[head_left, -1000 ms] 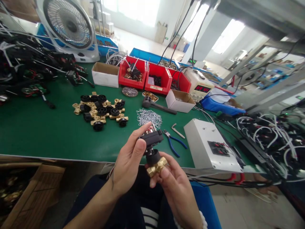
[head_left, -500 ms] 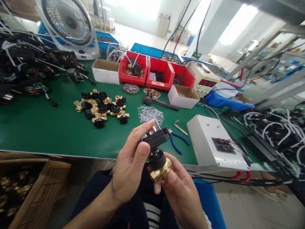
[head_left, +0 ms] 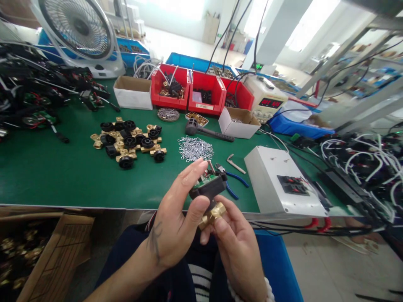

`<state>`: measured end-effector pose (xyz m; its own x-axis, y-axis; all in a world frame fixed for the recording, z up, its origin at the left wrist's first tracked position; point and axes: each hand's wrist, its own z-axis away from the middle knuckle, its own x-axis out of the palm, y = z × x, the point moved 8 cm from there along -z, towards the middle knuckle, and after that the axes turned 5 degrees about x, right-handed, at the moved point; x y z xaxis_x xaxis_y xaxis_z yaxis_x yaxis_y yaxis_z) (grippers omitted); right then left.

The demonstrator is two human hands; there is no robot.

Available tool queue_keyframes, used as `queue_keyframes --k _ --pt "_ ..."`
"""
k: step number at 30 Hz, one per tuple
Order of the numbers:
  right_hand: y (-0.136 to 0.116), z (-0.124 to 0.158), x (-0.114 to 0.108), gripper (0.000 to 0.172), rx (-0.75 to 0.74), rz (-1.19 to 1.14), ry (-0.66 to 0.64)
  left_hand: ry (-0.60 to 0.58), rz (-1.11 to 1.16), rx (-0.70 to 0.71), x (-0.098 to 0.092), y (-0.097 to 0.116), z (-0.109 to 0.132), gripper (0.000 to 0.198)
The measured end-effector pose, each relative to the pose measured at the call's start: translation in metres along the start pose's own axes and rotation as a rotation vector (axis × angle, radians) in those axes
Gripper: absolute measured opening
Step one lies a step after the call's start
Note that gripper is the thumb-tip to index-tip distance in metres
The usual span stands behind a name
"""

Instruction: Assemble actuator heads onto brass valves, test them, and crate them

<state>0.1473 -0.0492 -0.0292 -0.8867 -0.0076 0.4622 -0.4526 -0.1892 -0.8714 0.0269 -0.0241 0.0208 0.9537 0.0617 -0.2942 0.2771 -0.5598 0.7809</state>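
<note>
My left hand (head_left: 178, 214) is closed around a black housing (head_left: 209, 186), its thumb on the near side. A green circuit board (head_left: 205, 181) shows along the housing's top. Below it, my right hand (head_left: 236, 235) grips a brass valve body (head_left: 217, 212) between thumb and fingers. The housing sits right against the brass part; the joint between them is mostly hidden. Just beyond the hands lie blue-handled pliers (head_left: 236, 179) and a heap of small wire clips (head_left: 195, 149). A bent hex key (head_left: 236, 164) rests to the right of the clips.
Brass valve bodies with black caps (head_left: 129, 142) are grouped on the green table (head_left: 63, 180) at left. A black hammer (head_left: 209, 131) lies before red bins (head_left: 206, 98). A grey switch box (head_left: 283, 184) stands at right, a fan (head_left: 78, 33) at back left.
The black housing has tipped so that its green board shows, and it has come down closer to the brass valve body. The view has shifted slightly.
</note>
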Motion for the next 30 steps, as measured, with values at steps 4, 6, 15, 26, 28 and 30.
queue_keyframes --k 4,6,15,26,28,30 --pt "-0.005 -0.005 -0.008 0.027 0.023 -0.061 0.071 -0.106 -0.195 0.060 0.003 0.002 0.001 0.084" --pt "-0.008 -0.006 -0.010 0.028 0.014 -0.053 0.083 -0.118 -0.307 0.084 0.003 0.005 0.002 0.085" --pt "-0.024 -0.012 -0.016 0.025 -0.164 0.314 0.058 -0.024 -0.476 0.104 0.001 0.014 0.003 0.076" --pt "-0.044 -0.031 -0.005 0.053 -0.255 0.112 0.189 -0.007 -0.330 0.202 0.009 0.031 0.010 0.075" --pt "-0.047 -0.030 -0.005 0.049 -0.260 0.111 0.229 0.014 -0.323 0.238 0.010 0.036 0.010 0.074" --pt "-0.050 -0.030 -0.009 0.044 -0.289 0.086 0.277 0.034 -0.301 0.264 0.012 0.040 0.011 0.074"
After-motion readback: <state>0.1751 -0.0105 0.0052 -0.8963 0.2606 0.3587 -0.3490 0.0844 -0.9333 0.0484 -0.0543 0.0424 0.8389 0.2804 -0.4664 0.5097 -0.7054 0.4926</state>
